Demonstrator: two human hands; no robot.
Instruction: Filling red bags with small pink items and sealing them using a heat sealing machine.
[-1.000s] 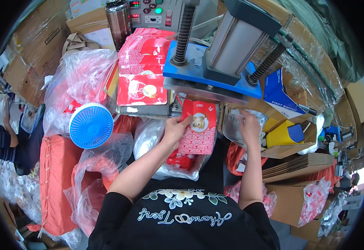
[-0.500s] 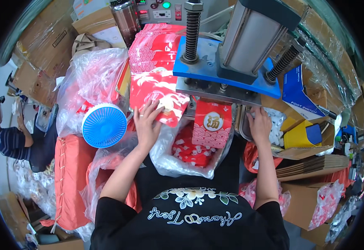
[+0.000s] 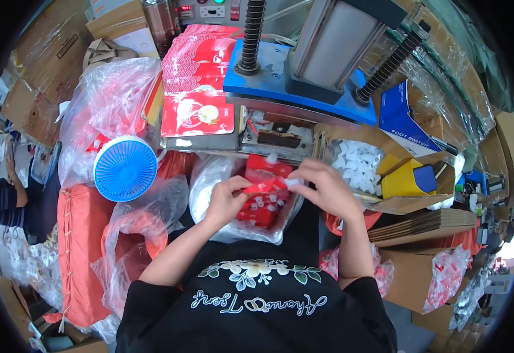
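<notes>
Over a plastic-lined bin (image 3: 200, 191), both hands hold a red pouch (image 3: 264, 187) stretched between them. My left hand (image 3: 227, 201) pinches its left end. My right hand (image 3: 327, 187) has thumb and fingers at its right end, around a white plastic spout (image 3: 293, 182). Below lie several red pouches with white spouts (image 3: 260, 213) in the bin, partly hidden by the hands. Just beyond, the press (image 3: 295, 73) has its blue plate raised above a metal bed (image 3: 277, 139). Left of the press, flat red printed pouches (image 3: 201, 113) lie in a stack.
A blue-faced fan (image 3: 125, 169) stands to the left beside clear plastic bags (image 3: 107, 97). White spouts (image 3: 357, 166) are heaped at the right, near a yellow container (image 3: 407, 183). Flattened cardboard (image 3: 424, 226) lies lower right. Another person (image 3: 4, 197) is at far left.
My left hand has left the pouch stack and my right hand the press's side; both now hold a pouch over the bin. The press plate appears raised, and the view has shifted.
</notes>
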